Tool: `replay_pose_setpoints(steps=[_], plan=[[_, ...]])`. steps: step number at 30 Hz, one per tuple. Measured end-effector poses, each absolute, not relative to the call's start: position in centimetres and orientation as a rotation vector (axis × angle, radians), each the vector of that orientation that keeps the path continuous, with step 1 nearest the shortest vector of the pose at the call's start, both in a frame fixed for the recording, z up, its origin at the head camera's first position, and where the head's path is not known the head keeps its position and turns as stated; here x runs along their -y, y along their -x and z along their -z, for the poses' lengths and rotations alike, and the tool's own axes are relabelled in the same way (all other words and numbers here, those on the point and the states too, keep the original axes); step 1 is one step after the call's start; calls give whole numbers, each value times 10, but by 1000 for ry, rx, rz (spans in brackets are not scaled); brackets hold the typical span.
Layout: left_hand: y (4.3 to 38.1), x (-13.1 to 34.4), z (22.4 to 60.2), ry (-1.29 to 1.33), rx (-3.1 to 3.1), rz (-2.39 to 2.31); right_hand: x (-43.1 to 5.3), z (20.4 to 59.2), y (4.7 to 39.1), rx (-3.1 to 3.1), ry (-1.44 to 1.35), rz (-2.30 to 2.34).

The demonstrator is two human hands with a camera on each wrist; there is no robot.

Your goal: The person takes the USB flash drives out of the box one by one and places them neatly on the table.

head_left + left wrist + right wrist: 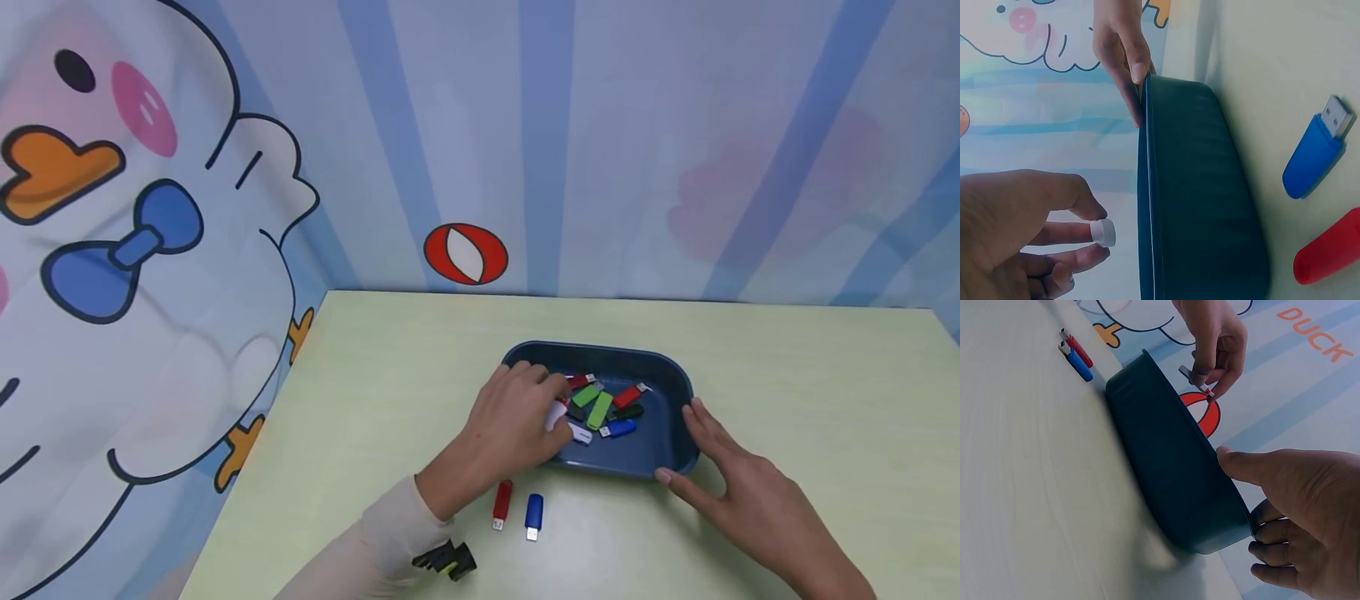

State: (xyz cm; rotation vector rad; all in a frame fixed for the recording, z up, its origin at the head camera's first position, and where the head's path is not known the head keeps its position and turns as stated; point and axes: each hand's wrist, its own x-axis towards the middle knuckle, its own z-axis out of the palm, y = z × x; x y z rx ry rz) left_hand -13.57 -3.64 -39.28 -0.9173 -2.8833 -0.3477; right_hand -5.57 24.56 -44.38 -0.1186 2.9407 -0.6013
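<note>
Above the left part of the dark blue tray (667, 454), my left hand (517, 417) pinches a white USB stick (1104, 232) between thumb and fingers, which cover much of it. My right hand (757, 492) holds the tray's near right corner, thumb on the near rim and fingers along the right end. Several USB sticks lie loosely in the tray, among them a green one (600, 411), a red one (628, 396), a blue one (618, 428) and a white one (580, 433).
A red USB stick (502, 504) and a blue USB stick (534, 517) lie on the pale table (390, 367) before the tray. A black object (450, 560) shows beside my left sleeve. Behind the table stands a wall (622, 150) with a cartoon duck.
</note>
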Motion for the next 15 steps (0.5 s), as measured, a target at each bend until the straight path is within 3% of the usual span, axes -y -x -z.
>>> replay_pose_setpoints(steps=[15], plan=[[118, 42, 393, 959, 2868, 395, -246, 444, 57, -2926, 110, 604]])
